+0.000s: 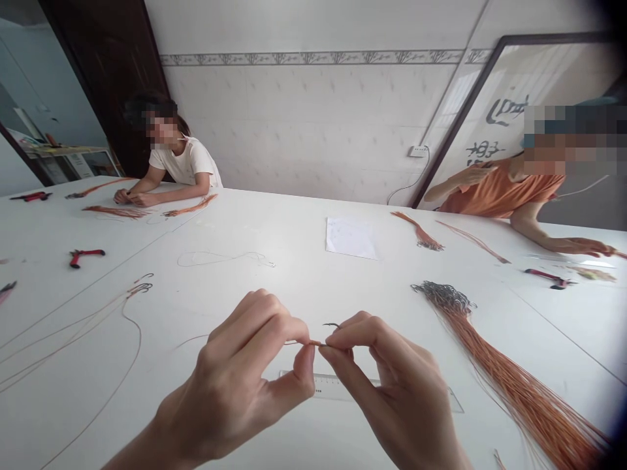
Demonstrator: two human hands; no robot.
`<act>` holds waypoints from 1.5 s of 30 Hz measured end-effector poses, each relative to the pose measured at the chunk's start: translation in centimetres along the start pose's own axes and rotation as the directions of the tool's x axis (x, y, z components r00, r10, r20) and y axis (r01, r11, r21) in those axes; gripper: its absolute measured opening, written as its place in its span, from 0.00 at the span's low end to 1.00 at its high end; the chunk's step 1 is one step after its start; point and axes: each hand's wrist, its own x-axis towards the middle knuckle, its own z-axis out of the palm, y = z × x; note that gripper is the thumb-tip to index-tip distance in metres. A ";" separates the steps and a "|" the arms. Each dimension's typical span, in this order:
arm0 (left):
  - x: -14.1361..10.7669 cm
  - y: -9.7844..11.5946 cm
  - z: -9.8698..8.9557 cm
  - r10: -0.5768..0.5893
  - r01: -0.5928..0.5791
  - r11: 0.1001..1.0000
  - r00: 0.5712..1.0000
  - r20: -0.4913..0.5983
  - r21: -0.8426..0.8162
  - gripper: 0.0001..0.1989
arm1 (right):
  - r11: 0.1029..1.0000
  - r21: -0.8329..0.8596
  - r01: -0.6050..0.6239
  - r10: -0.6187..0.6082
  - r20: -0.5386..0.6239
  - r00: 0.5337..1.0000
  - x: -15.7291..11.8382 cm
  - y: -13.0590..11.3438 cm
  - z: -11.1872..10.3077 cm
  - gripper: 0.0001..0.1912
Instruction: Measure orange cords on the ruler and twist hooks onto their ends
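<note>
Left hand (228, 385) and right hand (392, 385) held raised over white table (274, 287), wrists angled inward, fingertips nearly meeting. Orange-wrapped line (309, 343) pinched between left thumb and forefinger (304, 363), other end pinched by right thumb and forefinger (329, 349). Dark fishing hook (332, 324) projects above right fingertips. Remaining fingers curled, not spread. Clear ruler (337, 386) seen below hands; bundle of orange-wrapped hook lines (514, 372) lies right, apart from right hand.
</note>
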 end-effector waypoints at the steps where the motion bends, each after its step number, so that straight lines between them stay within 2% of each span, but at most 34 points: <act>1: 0.0 0.0 0.0 0.001 -0.001 1.000 1.000 0.000 -0.001 0.08 | 1.000 -0.002 -0.001 0.001 0.000 1.000 0.0 0.0 0.0 0.07; 14: 0.1 0.1 0.0 0.002 -0.001 1.000 1.000 -0.006 0.012 0.09 | 0.999 0.002 -0.048 0.048 0.024 0.999 -0.2 -0.1 -0.1 0.07; 45: 0.2 0.1 0.0 0.001 -0.001 1.000 1.000 -0.017 0.018 0.08 | 0.999 0.031 -0.033 0.033 -0.004 0.999 -0.1 -0.1 0.0 0.06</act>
